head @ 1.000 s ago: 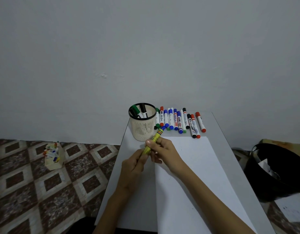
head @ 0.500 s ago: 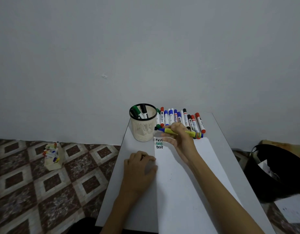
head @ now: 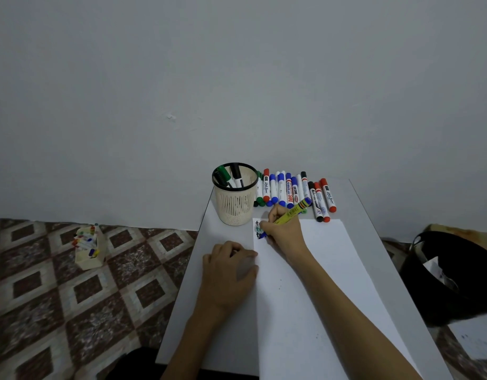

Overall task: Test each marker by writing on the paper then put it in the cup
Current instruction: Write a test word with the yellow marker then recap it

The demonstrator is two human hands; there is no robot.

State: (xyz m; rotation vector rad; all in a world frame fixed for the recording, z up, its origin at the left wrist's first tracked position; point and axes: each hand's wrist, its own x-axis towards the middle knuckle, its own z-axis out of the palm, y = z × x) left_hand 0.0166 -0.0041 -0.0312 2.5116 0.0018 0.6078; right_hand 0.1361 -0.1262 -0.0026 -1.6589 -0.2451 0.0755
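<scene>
Grasping the yellow marker (head: 290, 213), the right hand (head: 284, 231) presses its tip to the paper (head: 319, 270) (left hand (head: 231, 272) curled, grip unclear).

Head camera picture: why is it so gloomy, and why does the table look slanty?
Head view: dim, even light, faint shadows, no glare; the wide lens splays the table outward; writing beside the right hand looks blurred.

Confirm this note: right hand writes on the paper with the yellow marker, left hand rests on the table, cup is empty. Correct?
Wrong on the cup: the head view shows it holding a green marker and a black marker. Right hand, yellow marker, paper and left hand stand.
</scene>
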